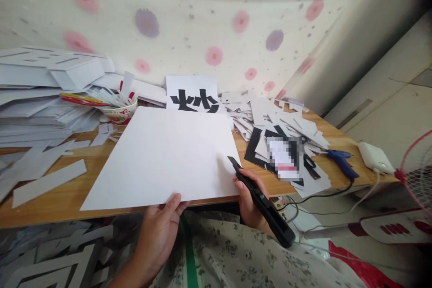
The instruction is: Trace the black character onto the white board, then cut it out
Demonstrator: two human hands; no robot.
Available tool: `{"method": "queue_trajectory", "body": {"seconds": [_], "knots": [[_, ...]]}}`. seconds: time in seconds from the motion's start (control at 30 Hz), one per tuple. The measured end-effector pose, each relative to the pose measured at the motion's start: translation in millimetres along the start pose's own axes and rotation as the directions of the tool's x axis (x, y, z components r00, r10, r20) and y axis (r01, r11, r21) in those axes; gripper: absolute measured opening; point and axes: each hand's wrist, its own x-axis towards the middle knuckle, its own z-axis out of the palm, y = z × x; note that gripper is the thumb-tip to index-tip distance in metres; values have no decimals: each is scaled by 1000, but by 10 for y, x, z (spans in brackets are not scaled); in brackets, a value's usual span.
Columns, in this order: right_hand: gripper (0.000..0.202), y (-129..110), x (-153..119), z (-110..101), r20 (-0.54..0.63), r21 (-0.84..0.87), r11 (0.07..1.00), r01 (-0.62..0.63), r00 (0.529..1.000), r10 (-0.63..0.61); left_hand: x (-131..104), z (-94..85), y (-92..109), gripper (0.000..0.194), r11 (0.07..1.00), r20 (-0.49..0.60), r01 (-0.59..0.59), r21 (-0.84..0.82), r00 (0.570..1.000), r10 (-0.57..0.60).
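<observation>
A large blank white sheet (165,157) lies on the wooden table (43,219), its near edge at the table's front. My left hand (162,225) grips that near edge, thumb on top and fingers underneath. In my right hand (251,198) is a black utility knife (263,207), its dark blade pointing up and left over the sheet's right side. The fingers of this hand are wrapped round the knife beside the sheet's near right corner. Behind the sheet is a white paper with a black printed character (195,99), its lower part hidden.
Stacked white boards (37,112) and a patterned bowl of tools (119,112) are on the left. Cut scraps (270,112), black pieces (254,148), a blue glue gun (342,162) and a white box (375,157) sit right. A fan (418,175) is beyond the table's right end.
</observation>
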Motion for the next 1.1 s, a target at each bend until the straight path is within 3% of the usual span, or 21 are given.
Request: {"method": "queue_trajectory", "body": {"seconds": [0.23, 0.77, 1.1], "knots": [[31, 74, -17, -43, 32, -31, 1000, 3, 999, -2, 4, -12, -10, 43, 1000, 0, -6, 17, 1000, 6], [23, -112, 0, -35, 57, -113, 991, 67, 997, -61, -26, -17, -5, 56, 999, 2, -22, 33, 1000, 22], [27, -1, -35, -71, 78, -89, 995, 44, 996, -37, -37, -100, -40, 56, 995, 42, -51, 86, 998, 47]]}}
